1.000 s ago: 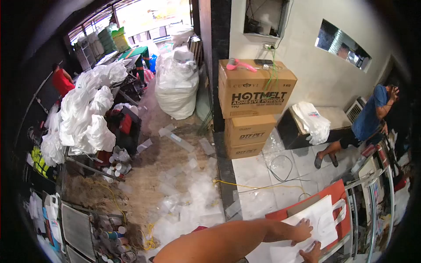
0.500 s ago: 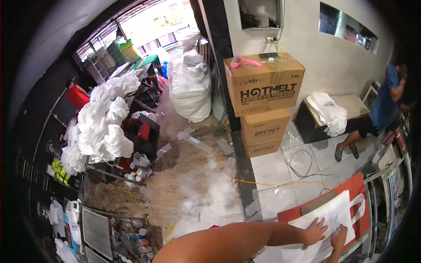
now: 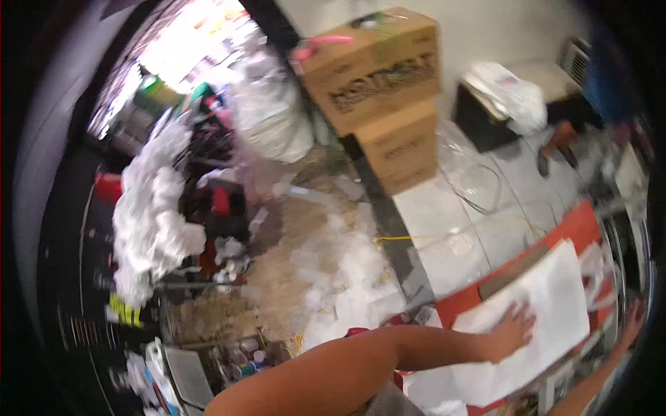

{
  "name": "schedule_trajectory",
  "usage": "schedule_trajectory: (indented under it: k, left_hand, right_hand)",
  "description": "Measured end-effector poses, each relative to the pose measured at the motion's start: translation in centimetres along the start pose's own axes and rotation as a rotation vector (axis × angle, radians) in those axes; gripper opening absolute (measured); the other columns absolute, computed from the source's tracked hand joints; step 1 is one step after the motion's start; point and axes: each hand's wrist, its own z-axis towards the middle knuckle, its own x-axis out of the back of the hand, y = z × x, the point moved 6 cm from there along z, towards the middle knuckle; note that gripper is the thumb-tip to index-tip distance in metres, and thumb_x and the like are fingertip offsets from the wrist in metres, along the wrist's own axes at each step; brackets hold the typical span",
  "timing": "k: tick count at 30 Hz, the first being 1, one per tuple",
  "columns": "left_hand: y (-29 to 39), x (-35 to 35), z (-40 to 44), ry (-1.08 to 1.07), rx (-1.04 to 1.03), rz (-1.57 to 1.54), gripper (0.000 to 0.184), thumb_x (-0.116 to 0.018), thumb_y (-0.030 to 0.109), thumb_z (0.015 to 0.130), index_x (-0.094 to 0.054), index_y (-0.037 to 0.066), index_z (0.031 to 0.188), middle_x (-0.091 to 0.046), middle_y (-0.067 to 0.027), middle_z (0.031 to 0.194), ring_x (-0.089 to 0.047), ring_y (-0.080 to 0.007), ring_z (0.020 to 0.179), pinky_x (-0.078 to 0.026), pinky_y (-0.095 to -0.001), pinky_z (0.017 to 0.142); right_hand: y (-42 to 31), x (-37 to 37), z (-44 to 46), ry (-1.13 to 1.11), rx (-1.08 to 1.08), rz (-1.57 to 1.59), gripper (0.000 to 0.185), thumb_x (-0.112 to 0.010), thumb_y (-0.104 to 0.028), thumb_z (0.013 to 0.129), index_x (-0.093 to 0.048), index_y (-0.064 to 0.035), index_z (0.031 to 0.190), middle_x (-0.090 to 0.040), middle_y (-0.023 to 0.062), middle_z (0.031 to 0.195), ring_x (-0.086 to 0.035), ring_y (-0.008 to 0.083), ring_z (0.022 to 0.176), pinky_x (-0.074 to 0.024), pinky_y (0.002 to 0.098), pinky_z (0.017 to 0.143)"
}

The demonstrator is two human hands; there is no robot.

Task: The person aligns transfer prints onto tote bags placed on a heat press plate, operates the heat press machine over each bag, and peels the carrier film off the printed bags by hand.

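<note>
My left hand (image 3: 512, 334) lies flat with its fingers spread on a white sheet-like piece (image 3: 555, 291). Under that piece is a red board (image 3: 579, 225), with a brown strip (image 3: 510, 274) showing along its upper left side. A white handle-like loop (image 3: 595, 274) sticks out at the right of the white piece. Off to the right, past the board's edge, my right hand (image 3: 633, 320) is near metal rails, blurred by motion; whether it holds anything is hard to make out.
Stacked cardboard boxes (image 3: 406, 149) stand ahead beside a dark bench (image 3: 479, 121). A person (image 3: 603, 87) in blue is at the right. White bundles (image 3: 156, 222) and a large white sack (image 3: 270, 114) are on the left. A yellow cord (image 3: 395, 238) crosses the floor.
My right hand has left the white piece and moved right, beyond the board. My left hand stays on the white piece. The view has tilted and shifted, with blur.
</note>
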Motion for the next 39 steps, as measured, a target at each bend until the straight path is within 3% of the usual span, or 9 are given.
schedule_trajectory:
  k: [2, 5, 11, 16, 21, 24, 29, 33, 39]
  left_hand:
    - [-0.3, -0.9, 0.6, 0.133, 0.071, 0.002, 0.045, -0.039, 0.021, 0.099, -0.047, 0.006, 0.140, -0.037, -0.0261, 0.149, -0.026, -0.0497, 0.141, -0.018, -0.0709, 0.111]
    - [0.9, 2.0, -0.5, -0.157, -0.084, 0.020, 0.113, -0.090, 0.039, 0.056, -0.034, 0.019, 0.152, -0.016, -0.0229, 0.161, -0.006, -0.0560, 0.145, -0.008, -0.0769, 0.109]
    - [2.7, 4.1, -0.4, -0.299, -0.095, 0.162, 0.107, -0.087, 0.042, 0.064, -0.032, 0.018, 0.153, -0.014, -0.0258, 0.160, -0.008, -0.0583, 0.144, -0.016, -0.0769, 0.107]
    - [2.8, 3.2, -0.3, -0.243, -0.102, 0.242, 0.104, -0.087, 0.045, 0.063, -0.037, 0.019, 0.150, -0.020, -0.0260, 0.157, -0.014, -0.0587, 0.141, -0.021, -0.0764, 0.106]
    - [2.8, 2.4, 0.0, -0.272, -0.107, 0.248, 0.114, -0.093, 0.044, 0.052, -0.040, 0.021, 0.150, -0.022, -0.0263, 0.158, -0.021, -0.0527, 0.143, -0.022, -0.0697, 0.110]
    - [4.2, 2.3, -0.5, -0.296, -0.116, 0.287, 0.114, -0.092, 0.045, 0.054, -0.038, 0.023, 0.151, -0.022, -0.0247, 0.158, -0.021, -0.0540, 0.142, -0.022, -0.0718, 0.109]
    - [5.9, 3.2, -0.6, -0.360, -0.107, 0.364, 0.116, -0.090, 0.046, 0.056, -0.033, 0.020, 0.153, -0.018, -0.0219, 0.160, -0.018, -0.0536, 0.143, -0.027, -0.0741, 0.105]
    - [2.7, 1.7, 0.0, -0.251, -0.275, 0.246, 0.111, -0.091, 0.046, 0.056, -0.039, 0.016, 0.150, -0.028, -0.0275, 0.155, -0.024, -0.0515, 0.141, -0.027, -0.0654, 0.111]
    - [-0.4, 3.8, -0.8, -0.061, -0.360, 0.177, 0.062, -0.068, 0.042, 0.086, -0.053, 0.006, 0.135, -0.045, -0.0205, 0.147, -0.040, -0.0409, 0.136, -0.033, -0.0540, 0.111]
  right_hand:
    - [0.2, 1.8, -3.1, 0.025, 0.069, -0.105, 0.048, -0.056, -0.025, 0.097, -0.049, -0.0039, 0.139, -0.053, 0.0124, 0.140, -0.055, 0.0252, 0.124, -0.0451, 0.0376, 0.102]
    - [-17.7, 4.6, -10.5, 0.122, -0.235, -0.216, 0.027, -0.054, -0.022, 0.099, -0.065, -0.0043, 0.117, -0.065, 0.0122, 0.123, -0.062, 0.0204, 0.110, -0.0478, 0.0340, 0.095]
    - [-25.6, -4.6, -17.2, -0.307, -0.209, 0.272, 0.019, -0.063, -0.013, 0.082, -0.067, -0.0027, 0.098, -0.068, 0.0162, 0.097, -0.067, 0.0279, 0.087, -0.0540, 0.0370, 0.081]
    - [-19.7, -10.6, -15.1, -0.474, -0.320, -0.049, 0.043, -0.064, -0.016, 0.078, -0.060, 0.0004, 0.118, -0.060, 0.0232, 0.126, -0.060, 0.0392, 0.115, -0.0484, 0.0494, 0.096]
    - [-16.5, -14.9, -16.1, -0.375, -0.397, -0.310, 0.033, -0.067, -0.018, 0.069, -0.070, -0.0028, 0.098, -0.069, 0.0240, 0.102, -0.067, 0.0360, 0.096, -0.0510, 0.0512, 0.085]
    - [-22.3, -11.3, -18.8, -0.076, -0.236, -0.346, 0.048, -0.073, -0.020, 0.064, -0.069, -0.0012, 0.108, -0.054, 0.0238, 0.135, -0.054, 0.0375, 0.122, -0.0462, 0.0517, 0.096]
    - [-31.1, -5.3, -31.7, -0.480, -0.323, -0.110, 0.039, -0.075, -0.019, 0.068, -0.069, -0.0003, 0.102, -0.058, 0.0185, 0.123, -0.054, 0.0348, 0.115, -0.0464, 0.0479, 0.096]
    - [-30.2, -5.1, -39.0, 0.078, -0.242, -0.098, 0.025, -0.068, -0.008, 0.071, -0.066, -0.0019, 0.096, -0.063, 0.0191, 0.103, -0.062, 0.0335, 0.100, -0.0488, 0.0446, 0.089]
    - [-30.4, -4.1, -36.8, -0.147, -0.225, -0.036, 0.030, -0.061, -0.007, 0.080, -0.064, -0.0047, 0.109, -0.060, 0.0124, 0.118, -0.055, 0.0322, 0.113, -0.0446, 0.0475, 0.094]
